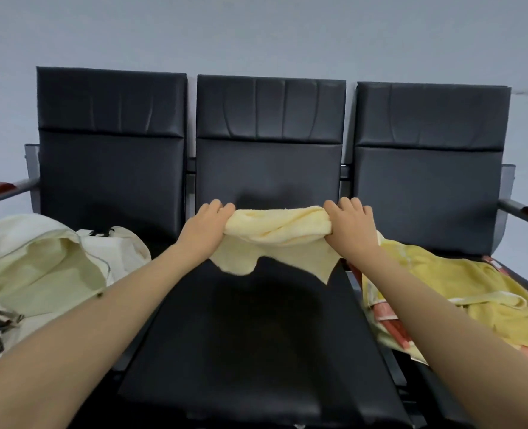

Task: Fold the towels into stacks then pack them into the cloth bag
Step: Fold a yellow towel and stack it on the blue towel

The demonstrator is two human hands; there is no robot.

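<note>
Pale yellow terry towel (276,233) bunched into soft twisted roll, ragged lower edge hanging above smooth black padded middle seat (256,335). Left hand (205,226) and right hand (351,222) each grip one end, fingers curled over cloth, arms outstretched. Cream cloth bag (40,267) gapes on left seat; crumpled yellow towels (461,292) on right seat.

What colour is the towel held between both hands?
Pale yellow towel, plain, shown in the head view.

Bag (40,267) on left seat, towels (461,292) on right seat.
</note>
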